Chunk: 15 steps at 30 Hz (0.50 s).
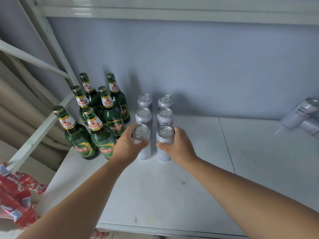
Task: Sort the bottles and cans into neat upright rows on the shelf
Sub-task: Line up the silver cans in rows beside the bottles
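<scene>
Several green glass bottles [110,116] with gold caps stand upright in two rows at the left of the white shelf [172,195]. Right of them, several silver cans stand upright in two columns. My left hand [128,145] is wrapped around the front left can [140,133]. My right hand [176,145] grips the front right can [164,135]. Both of these cans rest on the shelf. Behind them stand the middle cans [164,116] and the back cans [145,100]. Two more silver cans [300,114] lie tipped over at the far right by the wall.
A blue-grey wall [189,66] closes the back of the shelf. A white metal frame post [51,49] and diagonal bar run at the left. Red snack packets [15,195] hang off the lower left. An upper shelf edge [172,12] sits overhead.
</scene>
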### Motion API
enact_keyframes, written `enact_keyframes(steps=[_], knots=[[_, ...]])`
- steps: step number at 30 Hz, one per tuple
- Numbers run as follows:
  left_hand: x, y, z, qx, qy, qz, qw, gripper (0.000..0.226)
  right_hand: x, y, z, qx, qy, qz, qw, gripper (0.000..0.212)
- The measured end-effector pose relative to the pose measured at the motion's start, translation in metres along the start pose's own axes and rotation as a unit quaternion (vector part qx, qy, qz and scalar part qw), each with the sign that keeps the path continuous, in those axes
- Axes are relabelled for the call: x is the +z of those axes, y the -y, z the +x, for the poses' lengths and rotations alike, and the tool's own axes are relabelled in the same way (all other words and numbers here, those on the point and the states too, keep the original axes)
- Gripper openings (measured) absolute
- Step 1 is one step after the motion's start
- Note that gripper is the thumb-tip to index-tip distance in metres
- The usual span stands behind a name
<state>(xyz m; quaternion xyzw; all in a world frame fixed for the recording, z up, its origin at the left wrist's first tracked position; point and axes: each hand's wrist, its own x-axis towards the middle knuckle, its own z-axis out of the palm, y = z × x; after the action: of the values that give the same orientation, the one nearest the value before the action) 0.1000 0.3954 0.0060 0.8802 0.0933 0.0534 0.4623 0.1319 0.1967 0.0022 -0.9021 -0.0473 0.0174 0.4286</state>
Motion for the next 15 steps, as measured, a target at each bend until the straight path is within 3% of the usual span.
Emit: enact_keyframes(steps=[8,12,15], knots=[[0.008,-0.007,0.000,-0.012,-0.037,-0.015,0.999,0.061,-0.009,-0.003,-0.002,0.000,0.028,0.007,1.000,0.057],[0.010,-0.022,0.005,0.003,-0.064,0.025,0.998,0.062,-0.026,-0.012,-0.004,0.010,0.046,-0.014,0.999,0.080],[0.013,-0.039,0.012,0.017,-0.096,0.048,0.994,0.059,-0.043,-0.021,-0.002,0.013,0.060,-0.001,0.998,0.073]])
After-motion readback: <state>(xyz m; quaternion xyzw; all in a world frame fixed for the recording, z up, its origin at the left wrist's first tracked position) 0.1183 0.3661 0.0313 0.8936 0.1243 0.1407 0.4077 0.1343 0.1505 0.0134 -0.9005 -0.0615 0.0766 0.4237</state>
